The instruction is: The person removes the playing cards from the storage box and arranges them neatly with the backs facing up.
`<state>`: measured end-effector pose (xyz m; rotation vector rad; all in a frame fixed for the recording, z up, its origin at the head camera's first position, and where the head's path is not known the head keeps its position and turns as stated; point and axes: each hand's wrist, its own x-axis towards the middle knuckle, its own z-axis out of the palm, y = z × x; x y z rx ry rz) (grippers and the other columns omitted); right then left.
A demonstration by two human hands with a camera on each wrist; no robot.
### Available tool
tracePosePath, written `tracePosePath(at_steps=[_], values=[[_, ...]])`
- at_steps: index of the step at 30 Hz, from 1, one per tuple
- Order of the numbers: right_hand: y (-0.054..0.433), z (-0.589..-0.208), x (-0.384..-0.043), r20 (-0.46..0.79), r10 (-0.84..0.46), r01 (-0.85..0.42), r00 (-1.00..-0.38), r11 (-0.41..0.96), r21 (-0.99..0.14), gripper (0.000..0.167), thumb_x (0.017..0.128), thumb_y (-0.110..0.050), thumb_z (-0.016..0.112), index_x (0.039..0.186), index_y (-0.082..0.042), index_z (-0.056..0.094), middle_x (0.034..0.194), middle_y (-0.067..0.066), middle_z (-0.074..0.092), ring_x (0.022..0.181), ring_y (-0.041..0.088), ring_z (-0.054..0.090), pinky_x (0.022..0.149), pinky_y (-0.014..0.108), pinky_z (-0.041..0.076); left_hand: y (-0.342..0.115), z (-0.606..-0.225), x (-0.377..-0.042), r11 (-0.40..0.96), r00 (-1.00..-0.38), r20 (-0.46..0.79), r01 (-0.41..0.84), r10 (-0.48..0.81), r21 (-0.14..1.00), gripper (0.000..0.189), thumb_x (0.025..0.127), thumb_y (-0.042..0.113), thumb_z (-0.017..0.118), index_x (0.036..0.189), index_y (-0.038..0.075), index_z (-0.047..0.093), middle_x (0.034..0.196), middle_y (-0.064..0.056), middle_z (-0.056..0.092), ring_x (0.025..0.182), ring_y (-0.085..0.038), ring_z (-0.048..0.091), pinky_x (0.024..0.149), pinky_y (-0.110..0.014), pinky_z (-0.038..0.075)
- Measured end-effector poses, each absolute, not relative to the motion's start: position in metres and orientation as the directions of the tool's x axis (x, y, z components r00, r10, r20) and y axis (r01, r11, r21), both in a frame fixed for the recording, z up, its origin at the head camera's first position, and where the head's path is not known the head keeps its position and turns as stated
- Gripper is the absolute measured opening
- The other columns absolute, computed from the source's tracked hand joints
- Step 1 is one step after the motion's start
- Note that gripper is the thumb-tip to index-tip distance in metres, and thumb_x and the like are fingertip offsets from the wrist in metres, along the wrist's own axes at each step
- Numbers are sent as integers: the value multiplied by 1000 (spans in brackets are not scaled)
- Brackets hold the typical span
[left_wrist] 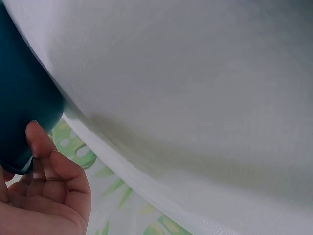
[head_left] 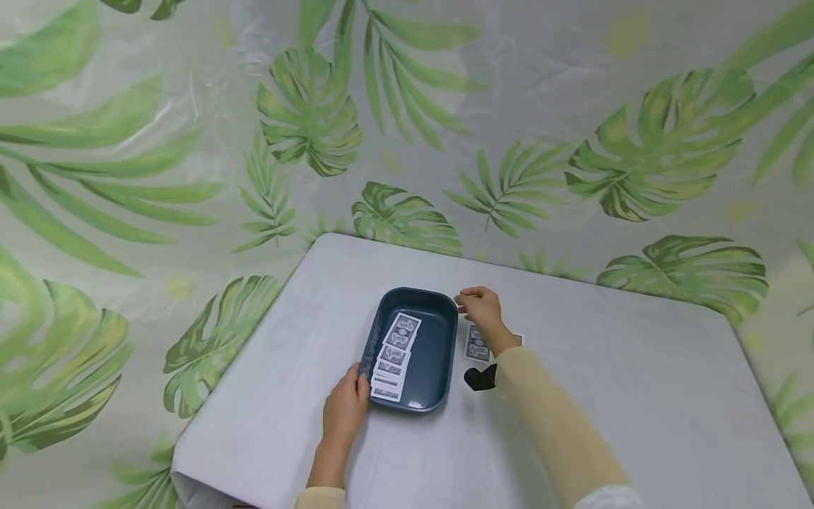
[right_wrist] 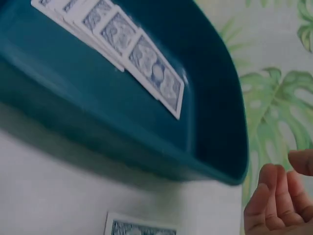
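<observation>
At the far left, a leaf-printed sheet shows beyond the edge of a table covered in plain white cloth. Next comes the person's left hand, below it the cuff of a tan sleeve. Its fingers are bent and grip the left side of a blue-green tray near the closer corner, with the thumb at the rim; the left wrist view shows fingers and thumb curled at the tray's edge.

The tray stands on the table, deep-walled and round-cornered. Inside, along its left half, lies a slanting row of overlapping playing cards, patterned backs up, running from the near left corner toward the far end. The right half of the tray's floor is bare.

Just beside the far right corner is the right hand, its fingers loosely bent, the thumb apart from them and nothing seen between; whether a fingertip touches the rim I cannot tell. Under that forearm, right of the tray, a loose card lies back up on the cloth, partly hidden. Nearer the person sits a black heart-shaped object, its right part covered by the right sleeve.
</observation>
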<state>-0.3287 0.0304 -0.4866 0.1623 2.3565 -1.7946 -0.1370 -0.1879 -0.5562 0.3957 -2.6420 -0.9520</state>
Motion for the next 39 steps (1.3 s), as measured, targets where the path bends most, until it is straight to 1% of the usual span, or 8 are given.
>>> tracePosePath(at_steps=[3,7,11,19,24,29,34,39], values=[[15,-485,-325,-184,-71,161,-980,255,-954,28,94,-14,63,117,2,60,104,15,66,84,20,65,81,37,51,-188,-555,-136,740,-916,185,-155,-356,655,34,98,16,52,125,-4,59,111,-21,67,99,-38,65,80,-50,51],[-3,-485,-322,-176,-107,147,-979,239,-960,23,93,-12,64,112,0,60,101,14,65,91,29,65,87,45,50,-188,-555,-136,743,-915,196,-146,-352,653,33,98,16,53,125,-3,60,110,-20,68,98,-38,66,78,-50,51],[-13,-487,-322,-179,-128,145,-975,240,-960,21,93,-12,64,110,0,60,97,13,64,91,30,65,89,48,48,-187,-555,-139,745,-916,206,-133,-345,653,32,98,15,53,124,-3,60,110,-19,68,98,-37,66,78,-49,52],[-34,-505,-319,-157,-115,119,-981,288,-950,18,90,-10,65,104,2,63,87,10,64,90,38,63,73,34,48,-188,-557,-138,758,-908,247,-108,-340,644,31,97,12,55,122,-3,61,109,-20,68,97,-38,66,77,-49,52],[-46,-515,-316,-150,-88,110,-985,353,-929,14,87,-8,67,97,2,65,81,9,64,81,34,65,64,30,46,-189,-559,-135,762,-902,270,-93,-337,641,29,95,9,56,121,-3,61,106,-18,69,94,-37,67,74,-49,52],[-51,-525,-314,-123,-51,86,-991,467,-880,14,85,-11,69,93,0,65,88,11,66,83,26,61,71,36,49,-187,-560,-135,769,-895,293,-81,-336,634,29,95,9,56,120,-3,62,106,-19,69,93,-37,67,74,-49,52],[-54,-535,-313,-100,-42,59,-994,562,-825,16,84,-9,69,95,1,63,92,14,65,88,29,60,80,43,49,-188,-560,-135,773,-894,300,-78,-334,630,29,95,9,56,119,-4,62,105,-19,69,93,-37,67,74,-49,52],[-54,-543,-311,-67,-65,13,-996,616,-787,20,82,-7,69,96,4,60,90,17,62,84,31,57,78,45,48,-189,-560,-135,772,-889,305,-80,-341,630,28,94,9,56,119,-3,62,104,-19,69,92,-37,67,73,-49,52]])
